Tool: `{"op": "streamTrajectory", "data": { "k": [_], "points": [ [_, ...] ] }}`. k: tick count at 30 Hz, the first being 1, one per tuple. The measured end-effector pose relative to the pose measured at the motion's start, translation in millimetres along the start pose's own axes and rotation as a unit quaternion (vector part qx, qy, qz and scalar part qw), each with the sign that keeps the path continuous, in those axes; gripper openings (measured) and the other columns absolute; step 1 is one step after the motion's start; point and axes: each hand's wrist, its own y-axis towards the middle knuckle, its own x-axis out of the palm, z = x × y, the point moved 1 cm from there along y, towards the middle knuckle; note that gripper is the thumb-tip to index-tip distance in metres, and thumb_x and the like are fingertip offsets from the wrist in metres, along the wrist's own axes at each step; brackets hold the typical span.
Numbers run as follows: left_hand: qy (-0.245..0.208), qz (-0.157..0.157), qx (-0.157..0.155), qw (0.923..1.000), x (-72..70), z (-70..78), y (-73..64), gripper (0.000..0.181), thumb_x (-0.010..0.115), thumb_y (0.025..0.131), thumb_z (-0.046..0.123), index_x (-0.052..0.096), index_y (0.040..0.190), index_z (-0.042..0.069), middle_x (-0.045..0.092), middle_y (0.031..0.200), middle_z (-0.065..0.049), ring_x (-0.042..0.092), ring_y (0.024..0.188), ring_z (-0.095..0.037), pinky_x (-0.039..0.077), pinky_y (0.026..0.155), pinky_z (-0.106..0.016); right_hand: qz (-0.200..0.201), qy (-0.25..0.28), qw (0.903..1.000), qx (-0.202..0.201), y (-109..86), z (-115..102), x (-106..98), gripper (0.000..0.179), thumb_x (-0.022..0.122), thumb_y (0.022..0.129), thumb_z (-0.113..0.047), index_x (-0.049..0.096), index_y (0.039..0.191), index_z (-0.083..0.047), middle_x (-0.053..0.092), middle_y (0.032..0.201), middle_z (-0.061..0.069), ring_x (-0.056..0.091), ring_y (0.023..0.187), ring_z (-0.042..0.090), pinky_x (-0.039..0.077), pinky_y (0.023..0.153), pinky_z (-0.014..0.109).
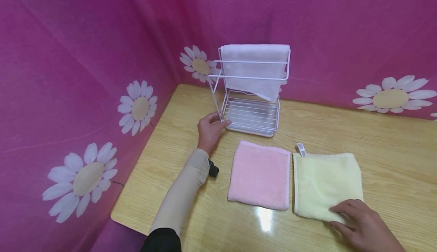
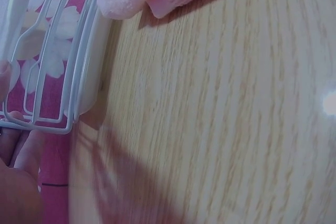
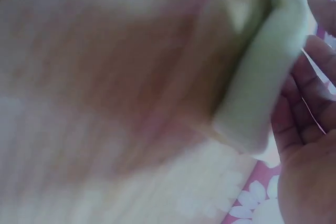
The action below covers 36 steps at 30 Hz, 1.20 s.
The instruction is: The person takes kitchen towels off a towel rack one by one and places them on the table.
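The head view is bright and sharp, with soft, even light from above. A white shiny spot of glare sits on the desk (image 1: 265,218) near the front. Shadows under the towels are thin and pale. The walls bend a little at the edges. The left wrist view is slightly fuzzy, with a wide dark shadow across the wood and a small bright glint at the right edge. The right wrist view is very blurry and washed out.
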Motion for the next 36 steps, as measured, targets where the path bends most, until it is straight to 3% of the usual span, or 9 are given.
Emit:
{"op": "streamTrajectory", "data": {
  "k": [3,8,24,32,36],
  "points": [
    [0.001,0.0,0.001,1.0,0.4,-0.5,0.8,0.047,0.083,0.065,0.014,0.065,0.104,-0.005,0.065,0.096,-0.022,0.062,0.092,-0.035,0.054,0.075,-0.025,0.008,0.009,0.9999,-0.006,6.9,-4,-7,0.038,0.085,0.06,-0.029,0.066,0.093,-0.027,0.057,0.093,-0.015,0.048,0.089,0.0,0.028,0.082,0.003],
    [0.0,0.001,-0.002,1.0,0.8,-0.4,0.8,0.047,0.083,0.065,0.015,0.065,0.104,-0.004,0.065,0.096,-0.021,0.063,0.09,-0.032,0.055,0.075,-0.025,0.035,0.026,0.9981,-0.043,23.5,-5,-18,0.042,0.086,0.057,-0.021,0.066,0.095,-0.02,0.06,0.094,-0.011,0.05,0.092,0.001,0.029,0.086,0.002],
    [0.019,0.003,-0.007,0.9998,-0.5,-0.5,-0.2,0.046,0.083,0.065,0.016,0.066,0.104,-0.003,0.066,0.095,-0.019,0.065,0.085,-0.024,0.056,0.07,-0.026,0.094,0.046,0.9887,-0.107,81.8,-18,-42,0.051,0.085,0.052,-0.013,0.068,0.099,-0.019,0.064,0.093,-0.006,0.055,0.09,0.0,0.036,0.081,0.004],
    [0.007,0.007,0.011,0.9999,0.5,3.6,-0.1,0.043,0.083,0.064,0.008,0.065,0.1,-0.007,0.065,0.094,-0.024,0.06,0.093,-0.037,0.054,0.075,-0.024,0.111,0.063,0.9836,-0.128,110.4,-28,-54,0.05,0.086,0.053,-0.012,0.069,0.1,-0.015,0.066,0.093,-0.002,0.056,0.091,0.004,0.038,0.083,0.006],
    [0.0,0.002,0.007,1.0,0.3,13.5,-3.0,0.038,0.081,0.065,0.002,0.065,0.099,-0.007,0.063,0.095,-0.027,0.058,0.094,-0.041,0.054,0.075,-0.024,0.118,0.065,0.9823,-0.131,123.4,-33,-59,0.051,0.086,0.052,-0.012,0.069,0.1,-0.014,0.066,0.093,-0.001,0.057,0.092,0.005,0.038,0.084,0.007]
  ]
}}
